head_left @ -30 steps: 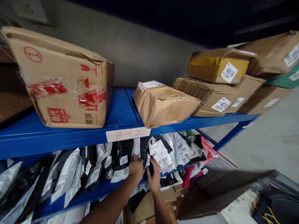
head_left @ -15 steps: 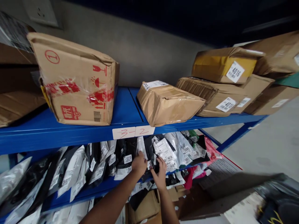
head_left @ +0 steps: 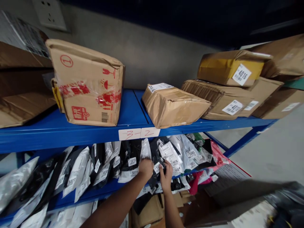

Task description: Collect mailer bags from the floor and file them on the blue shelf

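Observation:
My left hand [head_left: 146, 167] is closed at the lower end of a slim white mailing bag [head_left: 145, 148]; its fingertips are hidden. Just right of it, my right hand [head_left: 167, 174] pinches the edge of a black mailing bag [head_left: 155, 151], thumb beside a white label that begins with 50. A white mailing bag labelled 4018 [head_left: 169, 152] leans right behind my right fingers. Left of my left hand stand a black bag labelled 5013 [head_left: 134, 149] and a bag labelled 5011 [head_left: 125, 176].
Several more mailing bags fill the row on the blue lower shelf [head_left: 104, 193]. Above runs a blue shelf edge [head_left: 99, 133] with a 3-2 sign [head_left: 139, 133]. It bears a large carton [head_left: 87, 76], a smaller carton [head_left: 175, 107] and stacked boxes [head_left: 223, 95]. A slanted blue brace [head_left: 248, 139] stands right.
My left hand has curled its fingers more tightly at the white bag. My right hand has stayed by the black bag, its fingers drawn closer together. The view has shifted slightly.

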Tool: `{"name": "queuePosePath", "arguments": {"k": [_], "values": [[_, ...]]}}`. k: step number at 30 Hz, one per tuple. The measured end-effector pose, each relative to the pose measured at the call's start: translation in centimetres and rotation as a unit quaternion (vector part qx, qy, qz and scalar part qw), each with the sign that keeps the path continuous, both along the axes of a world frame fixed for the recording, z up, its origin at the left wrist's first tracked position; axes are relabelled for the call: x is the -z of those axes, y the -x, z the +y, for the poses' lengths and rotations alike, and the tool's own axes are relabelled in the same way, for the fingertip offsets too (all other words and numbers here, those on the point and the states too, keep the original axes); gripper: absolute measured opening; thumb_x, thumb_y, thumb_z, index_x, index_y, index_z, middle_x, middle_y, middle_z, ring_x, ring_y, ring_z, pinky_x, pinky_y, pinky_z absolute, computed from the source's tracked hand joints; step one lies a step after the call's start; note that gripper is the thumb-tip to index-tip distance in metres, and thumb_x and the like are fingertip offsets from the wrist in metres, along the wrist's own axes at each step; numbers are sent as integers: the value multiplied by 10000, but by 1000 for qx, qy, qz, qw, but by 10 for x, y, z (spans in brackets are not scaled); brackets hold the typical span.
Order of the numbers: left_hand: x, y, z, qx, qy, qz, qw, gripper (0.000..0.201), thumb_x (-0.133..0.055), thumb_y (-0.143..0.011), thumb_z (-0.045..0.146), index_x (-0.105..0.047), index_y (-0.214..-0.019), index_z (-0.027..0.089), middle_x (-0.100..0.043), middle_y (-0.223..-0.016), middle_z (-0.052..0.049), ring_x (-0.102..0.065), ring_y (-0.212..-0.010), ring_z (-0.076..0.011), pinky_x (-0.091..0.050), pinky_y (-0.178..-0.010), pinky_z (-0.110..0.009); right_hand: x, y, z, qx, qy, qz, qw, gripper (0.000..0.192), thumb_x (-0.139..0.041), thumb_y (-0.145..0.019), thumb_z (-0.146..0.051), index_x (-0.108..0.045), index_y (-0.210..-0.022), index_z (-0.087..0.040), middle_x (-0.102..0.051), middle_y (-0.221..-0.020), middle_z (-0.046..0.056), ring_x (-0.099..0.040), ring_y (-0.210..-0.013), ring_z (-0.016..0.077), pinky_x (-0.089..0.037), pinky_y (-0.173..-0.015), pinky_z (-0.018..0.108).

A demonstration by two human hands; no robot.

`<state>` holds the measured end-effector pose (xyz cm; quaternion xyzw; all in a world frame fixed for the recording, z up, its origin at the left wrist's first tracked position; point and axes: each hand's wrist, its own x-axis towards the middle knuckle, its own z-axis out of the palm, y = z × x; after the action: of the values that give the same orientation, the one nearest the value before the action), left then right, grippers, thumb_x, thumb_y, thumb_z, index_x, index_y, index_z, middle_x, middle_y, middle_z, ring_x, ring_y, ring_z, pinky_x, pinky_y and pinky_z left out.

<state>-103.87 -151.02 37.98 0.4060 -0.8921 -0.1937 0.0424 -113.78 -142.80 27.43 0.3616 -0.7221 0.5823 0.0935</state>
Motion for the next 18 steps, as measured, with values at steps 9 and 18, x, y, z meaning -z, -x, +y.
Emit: {"name": "queuePosePath", "arguments": {"k": [9,18], "values": [[25,-71,12,-8,99,99,990,474,-562,-761,169,-551,-1234,196,-392,-1447,-106,-301,-1344,-318,-228,-1123,-478,-1,-14,16,3,-36,68,997,467,-556,-818,-535,-548,-1118,-177,-435,-1260,172,-456,-1162,314,-384,-973,504],[39,-107,-8,8,94,-3,996,785,-684,-686,357,-381,-1384,164,-362,-1437,-166,-364,-1263,-347,-389,-1003,-462,11,-19,30,90,-37,57,994,799,-549,-777,-637,-386,-1346,-100,-362,-1318,244,-342,-1251,397,-298,-1021,584]]}}
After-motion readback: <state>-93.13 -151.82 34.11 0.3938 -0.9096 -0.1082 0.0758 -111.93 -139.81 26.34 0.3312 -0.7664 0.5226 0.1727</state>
